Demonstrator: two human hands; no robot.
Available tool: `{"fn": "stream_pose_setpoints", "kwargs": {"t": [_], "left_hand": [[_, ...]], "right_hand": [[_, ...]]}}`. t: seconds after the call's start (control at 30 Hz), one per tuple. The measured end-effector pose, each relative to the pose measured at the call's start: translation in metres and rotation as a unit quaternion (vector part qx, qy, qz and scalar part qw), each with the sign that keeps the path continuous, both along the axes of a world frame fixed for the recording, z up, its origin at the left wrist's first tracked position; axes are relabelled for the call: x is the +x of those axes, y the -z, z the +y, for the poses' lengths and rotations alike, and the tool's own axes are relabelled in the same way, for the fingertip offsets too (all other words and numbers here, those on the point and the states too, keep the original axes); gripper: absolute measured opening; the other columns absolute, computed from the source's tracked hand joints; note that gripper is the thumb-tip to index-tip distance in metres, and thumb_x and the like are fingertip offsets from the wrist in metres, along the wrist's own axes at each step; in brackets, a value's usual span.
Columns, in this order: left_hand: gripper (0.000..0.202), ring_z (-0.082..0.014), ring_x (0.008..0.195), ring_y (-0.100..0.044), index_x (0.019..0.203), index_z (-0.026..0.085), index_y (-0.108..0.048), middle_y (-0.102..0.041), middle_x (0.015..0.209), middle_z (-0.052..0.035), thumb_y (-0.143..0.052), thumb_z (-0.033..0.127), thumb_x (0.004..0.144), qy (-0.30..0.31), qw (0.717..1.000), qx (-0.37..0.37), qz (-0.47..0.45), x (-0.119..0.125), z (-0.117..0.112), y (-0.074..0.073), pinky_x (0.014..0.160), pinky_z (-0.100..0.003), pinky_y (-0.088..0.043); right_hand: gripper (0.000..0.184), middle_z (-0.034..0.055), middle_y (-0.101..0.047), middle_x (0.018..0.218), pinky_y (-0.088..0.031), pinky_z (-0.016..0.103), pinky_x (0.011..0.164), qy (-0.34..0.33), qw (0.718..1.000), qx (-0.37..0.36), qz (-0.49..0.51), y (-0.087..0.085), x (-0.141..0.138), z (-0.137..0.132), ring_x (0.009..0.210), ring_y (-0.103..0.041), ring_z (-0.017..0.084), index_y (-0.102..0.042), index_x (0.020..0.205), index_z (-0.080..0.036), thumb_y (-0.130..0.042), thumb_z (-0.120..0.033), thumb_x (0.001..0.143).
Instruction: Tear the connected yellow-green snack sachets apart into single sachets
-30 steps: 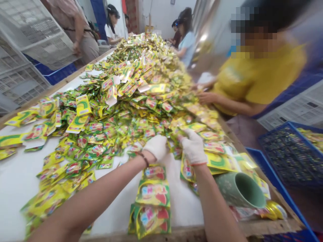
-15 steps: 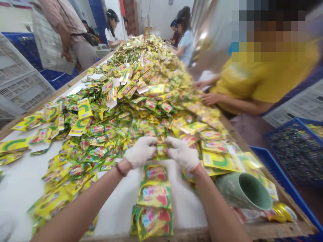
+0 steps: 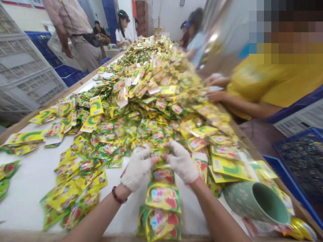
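Both my hands wear white knit gloves. My left hand [image 3: 136,168] and my right hand [image 3: 181,163] meet over the near edge of a big heap of yellow-green sachets [image 3: 151,101], fingers pinched on a small sachet [image 3: 157,154] between them. Just below the hands a row of sachet stacks [image 3: 163,198] runs toward me on the white table [image 3: 27,181]. A bead bracelet sits on my left wrist.
A green mug [image 3: 252,201] lies on its side at the right, on more packets. A person in a yellow shirt [image 3: 275,84] works at the table's right side. Blue crates [image 3: 300,158] stand right, white crates [image 3: 25,77] left. Other people stand at the far end.
My hands came together from the heap and drew back slightly toward me, pinching a sachet above the stacks. The view shifted a little rightward and down.
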State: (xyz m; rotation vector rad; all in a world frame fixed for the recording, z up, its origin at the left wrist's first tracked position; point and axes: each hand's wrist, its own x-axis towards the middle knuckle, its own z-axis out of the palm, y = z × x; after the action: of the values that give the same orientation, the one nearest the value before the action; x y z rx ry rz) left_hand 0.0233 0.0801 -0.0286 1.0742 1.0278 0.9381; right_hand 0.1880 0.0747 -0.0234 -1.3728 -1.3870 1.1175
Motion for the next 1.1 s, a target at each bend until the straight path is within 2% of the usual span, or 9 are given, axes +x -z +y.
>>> {"fn": "stream_pose_setpoints", "kwargs": {"t": [0.13,0.3,0.43,0.53,0.7,0.83,0.93,1.03,1.1], "left_hand": [[0.018,-0.0164,0.073,-0.061,0.078,0.016,-0.067,-0.068,0.076,-0.0027,-0.070,0.033,0.073,0.010,0.999,0.039,0.028,0.009,0.009,-0.003,0.064,-0.025,-0.050],[0.023,-0.0173,0.074,-0.062,0.090,0.016,-0.065,-0.067,0.080,-0.0033,-0.064,0.033,0.075,0.017,0.996,0.070,0.059,0.038,0.023,-0.021,0.066,-0.028,-0.052],[0.020,-0.0181,0.082,-0.062,0.096,0.018,-0.061,-0.064,0.088,-0.0043,-0.049,0.029,0.084,-0.017,0.961,0.219,0.167,0.078,0.045,-0.032,0.077,-0.034,-0.053],[0.026,-0.0228,0.107,-0.056,0.093,0.019,-0.064,-0.063,0.105,-0.0073,-0.059,0.013,0.069,0.034,0.918,0.336,0.210,0.118,0.069,-0.029,0.100,-0.039,-0.043],[0.014,-0.0235,0.097,-0.060,0.071,0.019,-0.063,-0.067,0.087,-0.0054,-0.065,0.012,0.058,0.057,0.945,0.277,0.167,0.156,0.101,-0.017,0.096,-0.037,-0.046],[0.021,-0.0178,0.071,-0.063,0.069,0.018,-0.057,-0.060,0.065,-0.0014,-0.052,0.038,0.076,-0.002,0.978,0.178,0.106,0.131,0.094,-0.021,0.070,-0.032,-0.055],[0.033,-0.0167,0.065,-0.064,0.076,0.016,-0.057,-0.062,0.067,-0.0034,-0.054,0.049,0.073,-0.018,0.990,0.121,0.064,0.095,0.066,-0.028,0.065,-0.032,-0.056],[0.037,-0.0174,0.059,-0.063,0.072,0.014,-0.060,-0.063,0.064,-0.0057,-0.056,0.051,0.074,0.042,0.994,0.062,0.086,0.055,0.034,-0.032,0.061,-0.034,-0.055],[0.039,-0.0174,0.057,-0.060,0.063,0.015,-0.060,-0.062,0.060,-0.0058,-0.051,0.048,0.081,0.083,0.971,0.107,0.197,0.027,0.017,-0.035,0.060,-0.033,-0.054]], "right_hand": [[0.033,0.0076,-0.062,0.097,-0.049,0.035,0.079,0.061,0.988,0.098,-0.098,-0.001,-0.001,0.001,0.088,-0.058,0.022,-0.058,0.105,-0.018,-0.058,-0.024,0.072],[0.022,-0.0016,-0.057,0.068,-0.046,0.026,0.054,0.040,0.998,0.030,-0.037,-0.018,0.014,0.003,0.058,-0.053,0.014,-0.057,0.098,-0.018,-0.052,-0.025,0.078],[0.016,-0.0039,-0.056,0.064,-0.040,0.022,0.047,0.208,0.974,0.085,0.008,-0.043,0.045,0.001,0.051,-0.047,0.011,-0.055,0.088,-0.019,-0.058,-0.030,0.077],[0.023,-0.0026,-0.058,0.068,-0.040,0.022,0.046,0.327,0.934,0.138,0.042,-0.059,0.063,-0.001,0.051,-0.048,0.010,-0.055,0.092,-0.019,-0.060,-0.036,0.078],[0.035,-0.0029,-0.058,0.068,-0.038,0.021,0.041,0.387,0.906,0.139,0.103,-0.066,0.066,-0.001,0.047,-0.048,0.010,-0.051,0.100,-0.020,-0.063,-0.040,0.075],[0.037,-0.0077,-0.051,0.060,-0.031,0.019,0.035,0.369,0.910,0.071,0.172,-0.054,0.057,0.006,0.040,-0.042,0.007,-0.048,0.098,-0.022,-0.065,-0.044,0.073],[0.039,-0.0085,-0.050,0.058,-0.031,0.019,0.034,0.255,0.940,0.014,0.227,-0.039,0.044,0.011,0.038,-0.042,0.007,-0.049,0.099,-0.022,-0.066,-0.045,0.072],[0.043,-0.0067,-0.055,0.056,-0.034,0.018,0.035,0.131,0.961,-0.026,0.240,-0.028,0.033,0.011,0.038,-0.046,0.008,-0.053,0.100,-0.020,-0.068,-0.047,0.070],[0.043,-0.0066,-0.055,0.052,-0.034,0.017,0.037,0.086,0.973,-0.053,0.207,-0.026,0.030,0.008,0.039,-0.047,0.008,-0.055,0.098,-0.018,-0.071,-0.045,0.068]]}}
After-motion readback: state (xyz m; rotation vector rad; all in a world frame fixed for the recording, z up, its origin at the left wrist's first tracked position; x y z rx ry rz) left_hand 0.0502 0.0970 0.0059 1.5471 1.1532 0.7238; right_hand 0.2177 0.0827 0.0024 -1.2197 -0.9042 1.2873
